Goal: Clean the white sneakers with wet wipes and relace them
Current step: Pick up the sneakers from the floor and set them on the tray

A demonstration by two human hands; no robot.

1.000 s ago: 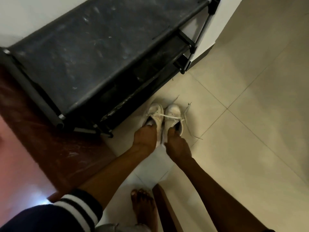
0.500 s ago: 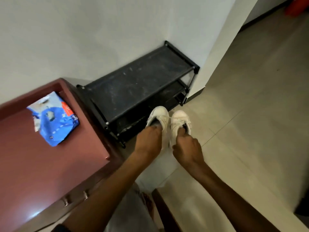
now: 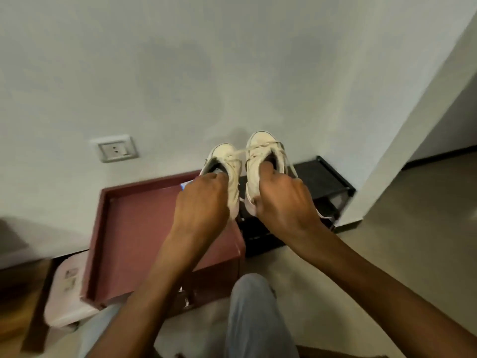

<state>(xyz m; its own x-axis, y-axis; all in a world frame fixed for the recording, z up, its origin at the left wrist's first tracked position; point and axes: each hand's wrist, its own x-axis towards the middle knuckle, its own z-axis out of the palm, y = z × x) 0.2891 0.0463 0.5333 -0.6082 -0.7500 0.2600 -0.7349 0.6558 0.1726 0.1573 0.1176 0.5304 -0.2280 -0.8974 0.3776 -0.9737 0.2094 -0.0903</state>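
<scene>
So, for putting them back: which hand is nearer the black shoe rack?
Right. The right hand is above the shoe rack; the left hand is above the red cabinet.

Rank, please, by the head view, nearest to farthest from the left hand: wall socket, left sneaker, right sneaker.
1. The left sneaker, in the left hand's grip.
2. The right sneaker, beside it, rightward.
3. The wall socket, farther off, leftward.

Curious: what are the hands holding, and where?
The left hand grips the left white sneaker by its collar; the right hand, the right white sneaker likewise.
</scene>
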